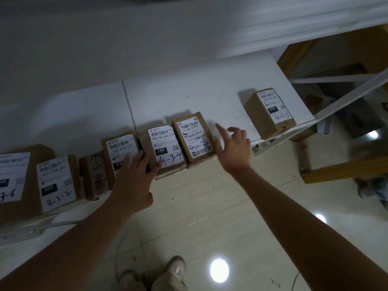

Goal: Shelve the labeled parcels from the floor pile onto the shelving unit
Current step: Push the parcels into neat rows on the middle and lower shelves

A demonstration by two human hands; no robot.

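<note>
— Where are your hands just now?

— My left hand (134, 175) lies over the front row on the shelf (210, 91). Its fingers (137, 159) are straight and a little apart. They rest across the label of the 036 parcel (117, 143) and reach onto the 15H parcel (165, 141) just beside it. They curl round nothing.

— And the other one?

— My right hand (235, 148) is in the air at the shelf's front edge, its fingers (222, 133) spread and loosely bent, holding nothing. It is just to the right of the 602 parcel (194, 135). Whether it touches that parcel I cannot tell.

— How do the parcels stand?

— They are brown cardboard with white labels facing up, in a row along the front edge of the white shelf. The 036, 15H and 602 parcels sit side against side. Left of them come the scrawled parcel (94, 173), marked in red and blue pen, then the 4-3-2 parcel (56, 183), then the 3-8 parcel (14, 177) at the picture's edge. The 070 parcel (270, 112), marked 4-3-5, stands alone near the right end, well apart from the row, with bare shelf between.

— And below the shelf?

— Pale glossy floor (199, 206) with a round glare of light, and my shoes (176, 267) at the bottom.
</note>
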